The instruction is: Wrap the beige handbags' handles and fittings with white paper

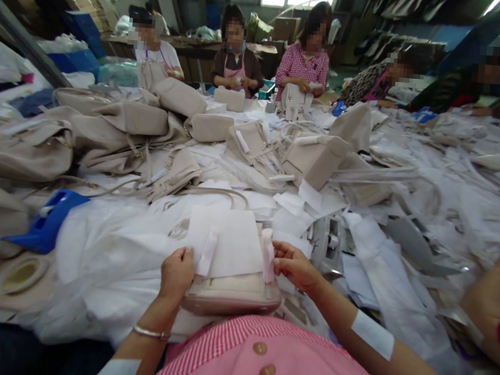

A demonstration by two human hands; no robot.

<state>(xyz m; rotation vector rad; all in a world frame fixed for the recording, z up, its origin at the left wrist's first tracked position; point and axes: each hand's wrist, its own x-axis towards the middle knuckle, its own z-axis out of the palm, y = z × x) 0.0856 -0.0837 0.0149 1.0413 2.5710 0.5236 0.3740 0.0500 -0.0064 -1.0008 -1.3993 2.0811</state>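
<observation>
A beige handbag [235,285] lies in front of me at the near edge of the table, its base toward my apron. Over it rests a flat white sheet [232,238]. Two white foam wraps stand out on it, a left wrap [207,252] and a right wrap [267,254]. My left hand [176,273] is closed in a pinch at the sheet's left edge. With thumb and fingers, my right hand [294,264] grips the right foam wrap. The bag's upper part is hidden beneath the sheet.
Beige bags [125,118] pile up at the left and middle. A blue tape dispenser [50,219] and a tape roll [22,274] are at left. A grey dispenser [330,241] lies right among white papers. Several people work across the table; another person's arm [494,302] reaches in at right.
</observation>
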